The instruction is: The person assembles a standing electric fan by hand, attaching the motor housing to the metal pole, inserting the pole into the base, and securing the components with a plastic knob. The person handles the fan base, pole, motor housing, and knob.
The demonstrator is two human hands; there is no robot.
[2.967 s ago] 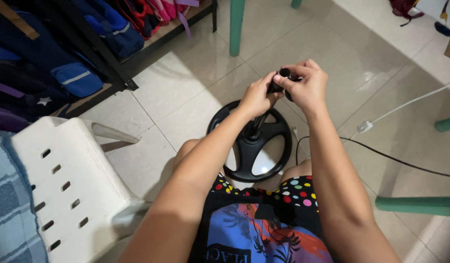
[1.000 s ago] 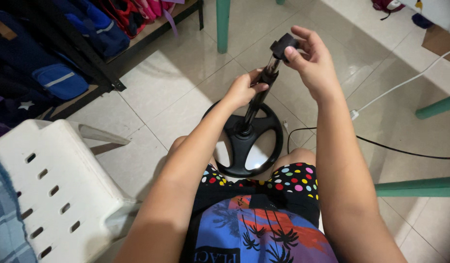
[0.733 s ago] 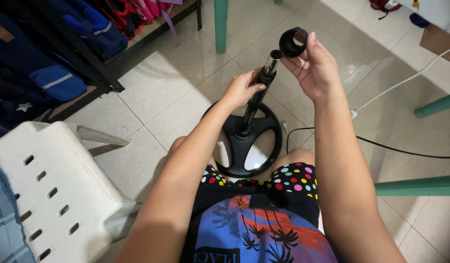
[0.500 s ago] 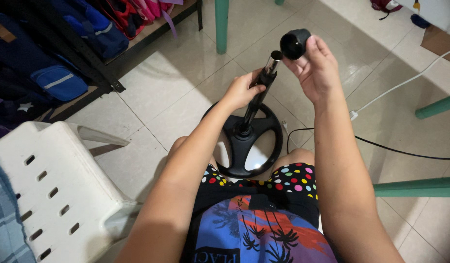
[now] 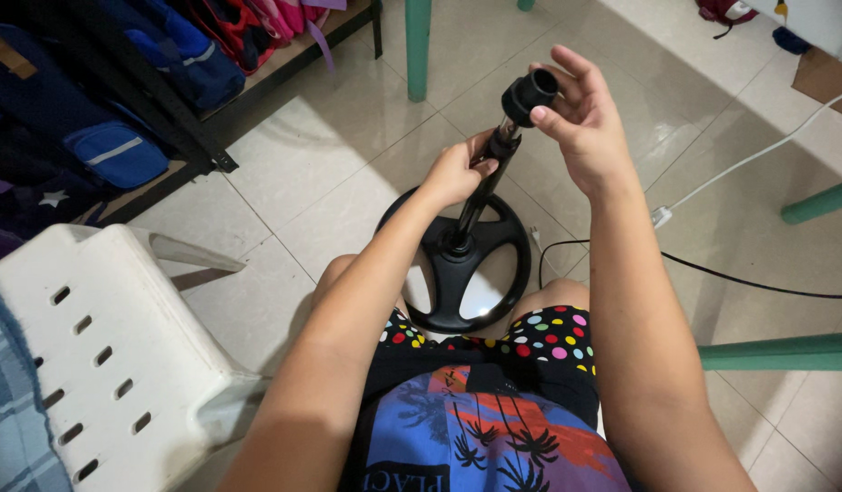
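Stand base [image 5: 457,264]: round black spoked foot on the floor between our knees, near edge hidden by them.
Pole [image 5: 476,196]: upright; left hand [image 5: 453,173] closed round its upper part.
Collar [image 5: 528,94]: black ring pinched in our right hand [image 5: 580,123] at the pole's top; seating unclear.

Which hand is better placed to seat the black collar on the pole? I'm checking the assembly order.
Probably the right hand: its grip already holds the black plastic ring collar at the tip of the upright black metal pole. The left hand is busy steadying that pole lower down.
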